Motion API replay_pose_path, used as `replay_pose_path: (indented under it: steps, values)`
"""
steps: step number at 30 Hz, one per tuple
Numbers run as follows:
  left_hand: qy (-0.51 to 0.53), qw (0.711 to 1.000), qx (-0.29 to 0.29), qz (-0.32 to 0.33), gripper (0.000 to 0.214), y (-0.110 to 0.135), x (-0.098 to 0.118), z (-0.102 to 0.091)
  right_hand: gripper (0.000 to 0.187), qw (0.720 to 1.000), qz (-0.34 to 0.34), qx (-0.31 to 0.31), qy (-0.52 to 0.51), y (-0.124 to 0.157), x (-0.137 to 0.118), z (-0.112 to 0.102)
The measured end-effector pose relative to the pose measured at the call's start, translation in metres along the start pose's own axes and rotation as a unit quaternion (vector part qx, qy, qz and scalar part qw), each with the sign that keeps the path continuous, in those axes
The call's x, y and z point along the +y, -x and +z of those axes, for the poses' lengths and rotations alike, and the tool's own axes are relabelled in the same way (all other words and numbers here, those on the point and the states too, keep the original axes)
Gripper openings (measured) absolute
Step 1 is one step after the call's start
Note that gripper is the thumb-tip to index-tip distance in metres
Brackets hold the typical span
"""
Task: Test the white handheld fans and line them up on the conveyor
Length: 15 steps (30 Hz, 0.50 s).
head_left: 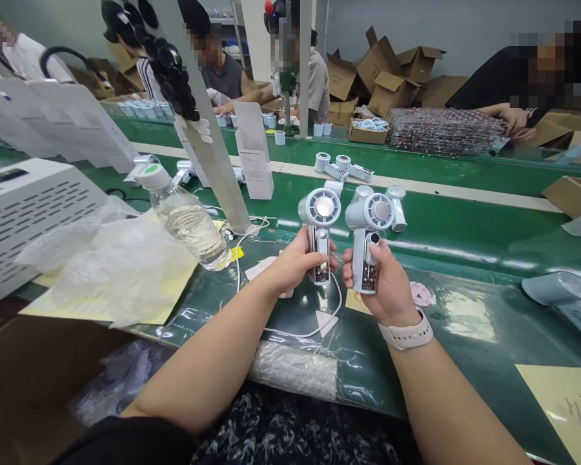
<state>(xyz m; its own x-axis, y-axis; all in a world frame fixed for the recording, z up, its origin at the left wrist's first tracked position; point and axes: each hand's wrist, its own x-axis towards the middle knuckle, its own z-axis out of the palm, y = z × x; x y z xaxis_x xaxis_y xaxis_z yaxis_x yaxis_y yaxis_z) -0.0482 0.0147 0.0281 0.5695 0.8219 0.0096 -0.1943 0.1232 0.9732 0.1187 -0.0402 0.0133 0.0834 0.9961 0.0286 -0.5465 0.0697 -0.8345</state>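
Note:
Two light-blue handheld fans are held upright side by side over the bench. My left hand [297, 261] is wrapped round the handle of the left fan [323, 208], its thumb on the open handle front where a battery and circuit parts show. In my right hand [390, 284] is the right fan [378, 212], gripped by its handle, which also lies open with a dark round end and circuitry visible. Just behind them, more fan bodies [397, 206] rest on the green surface. A white cable [339, 303] curls beneath my hands.
A water bottle [188, 223] leans at left beside crumpled plastic bags [111, 258]. A slanted metal post [217, 161] rises there. Another fan [561, 290] lies at right near a yellow paper [561, 400]. Across the green conveyor [465, 219], several people work before cardboard boxes [377, 64].

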Motion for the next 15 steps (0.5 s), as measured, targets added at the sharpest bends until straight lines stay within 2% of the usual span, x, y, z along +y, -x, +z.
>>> replay_pose_path:
  steps: [4,7,10,15]
  values:
    - [-0.088,0.995,0.021,0.028,0.054,0.000,-0.005,-0.002,0.039,0.999,0.025,-0.024,-0.032,-0.004,0.000,-0.003]
    - [-0.109,0.992,0.052,0.047,0.069,0.001,-0.009,-0.002,0.036,0.999,0.038,-0.012,-0.036,-0.005,0.000,-0.004]
    - [-0.048,0.997,0.056,0.035,0.067,0.002,-0.007,0.001,0.037,0.998,0.049,0.000,-0.035,-0.001,-0.001,-0.002]
    - [0.049,0.997,0.024,0.054,0.059,0.002,-0.002,0.003,0.030,0.999,0.029,0.007,-0.016,0.005,-0.007,0.006]
